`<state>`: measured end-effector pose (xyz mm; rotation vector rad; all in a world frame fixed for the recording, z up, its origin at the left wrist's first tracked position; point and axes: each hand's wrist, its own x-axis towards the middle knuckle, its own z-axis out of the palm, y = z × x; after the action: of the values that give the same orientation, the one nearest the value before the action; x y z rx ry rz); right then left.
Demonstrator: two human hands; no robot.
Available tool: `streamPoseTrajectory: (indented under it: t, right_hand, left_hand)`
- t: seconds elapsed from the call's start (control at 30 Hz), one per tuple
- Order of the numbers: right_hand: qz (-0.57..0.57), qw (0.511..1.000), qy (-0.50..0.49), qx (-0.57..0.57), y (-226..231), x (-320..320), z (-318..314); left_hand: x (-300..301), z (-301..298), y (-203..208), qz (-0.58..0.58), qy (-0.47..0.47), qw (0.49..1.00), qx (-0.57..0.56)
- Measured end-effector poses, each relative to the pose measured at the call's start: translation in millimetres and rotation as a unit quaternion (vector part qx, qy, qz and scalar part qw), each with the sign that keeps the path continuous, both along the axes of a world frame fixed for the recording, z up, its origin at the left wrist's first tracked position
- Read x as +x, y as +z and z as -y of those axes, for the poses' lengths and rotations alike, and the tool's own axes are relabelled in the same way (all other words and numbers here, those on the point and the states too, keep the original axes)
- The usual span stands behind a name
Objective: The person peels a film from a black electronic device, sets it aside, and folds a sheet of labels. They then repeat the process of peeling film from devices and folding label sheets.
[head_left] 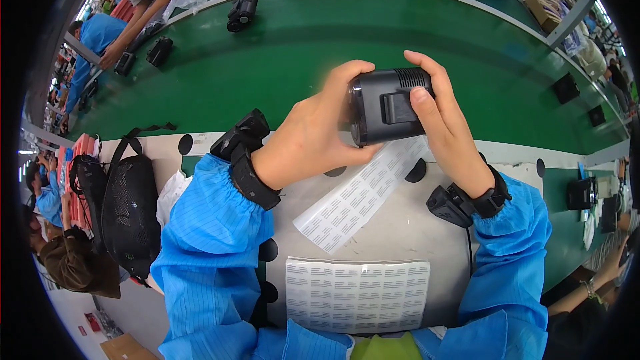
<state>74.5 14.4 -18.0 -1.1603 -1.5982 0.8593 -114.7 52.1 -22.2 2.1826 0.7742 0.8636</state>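
Between my hands, above the near edge of the green belt, is a black boxy device with vent slots on top and a raised clip-like piece on its facing side. My left hand spans its left end, index finger at the upper corner and thumb below. My right hand grips the right end, thumb pressed on the facing side and index finger raised past the top. Below the device, a strip of printed white labels lies slantwise, its far end partly behind the device. A second label sheet lies closer to me.
Across the green belt sit several black devices, one of them at the far left. A black mesh bag rests left of my left arm. People work along the far side and both ends. Black straps with small boxes circle my wrists.
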Motion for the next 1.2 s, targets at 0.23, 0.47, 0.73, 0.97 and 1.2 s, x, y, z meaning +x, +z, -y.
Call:
streamPoseTrajectory:
  t: [0.23,0.47,0.73,0.97,1.2]
  right_hand:
    - [-0.047,0.998,0.020,-0.025,-1.9,1.7,-6.1]
    - [-0.007,0.994,-0.090,-0.060,-30.3,53.9,-55.8]
    - [0.125,0.946,-0.269,0.133,-46.7,82.9,-73.9]
    - [0.267,0.961,0.055,0.051,4.2,24.4,-27.2]
    - [0.213,0.964,0.101,-0.122,-12.8,38.7,-33.5]
  left_hand:
    - [0.5,-1.7,-0.2,-0.006,0.003,1.000,-0.015]
    - [-10.8,2.0,0.6,-0.185,-0.008,0.978,-0.099]
    - [-10.1,-1.1,-23.2,-0.231,-0.066,0.969,-0.058]
    - [-13.6,-9.3,-15.2,-0.116,0.004,0.992,-0.055]
    - [-18.8,-26.5,-8.7,-0.116,0.049,0.988,-0.090]
